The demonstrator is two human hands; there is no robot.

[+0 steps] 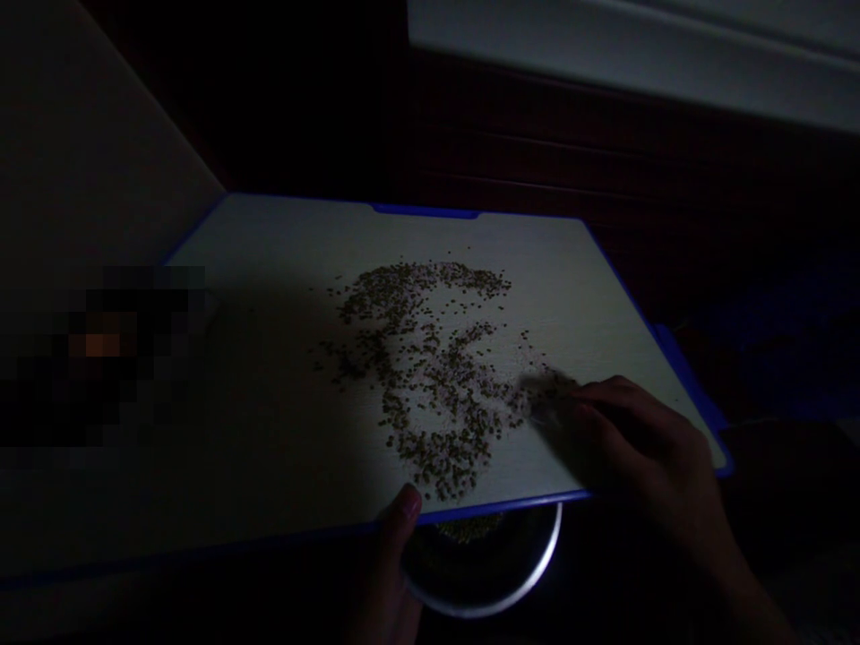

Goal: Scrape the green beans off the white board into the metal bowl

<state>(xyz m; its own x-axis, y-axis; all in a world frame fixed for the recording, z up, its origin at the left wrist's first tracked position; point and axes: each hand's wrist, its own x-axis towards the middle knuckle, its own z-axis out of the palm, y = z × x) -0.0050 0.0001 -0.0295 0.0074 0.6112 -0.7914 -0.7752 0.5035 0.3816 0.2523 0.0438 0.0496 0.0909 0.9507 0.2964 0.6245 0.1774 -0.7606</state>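
Note:
Small dark seeds or grains (pixel 436 376) lie scattered in loose patches over the middle of a pale, blue-edged folding table (pixel 537 260). At the near edge, my left hand (pixel 396 564) is closed at the left side of a metal bowl (pixel 546 560), its thumb up by the tabletop's edge. The bowl sits just below that edge and has more grains in it. To the right, my right hand (pixel 651 448) is low over the tabletop, fingers pinched together at the right side of the grains. Whatever is between its fingertips is too dark to make out.
The room is very dim. A pixelated patch (pixel 100 358) covers the left side. Behind the table are dark panelling (pixel 537 161) and a pale ledge (pixel 638 72). A dark blue object (pixel 793 331) stands at the right.

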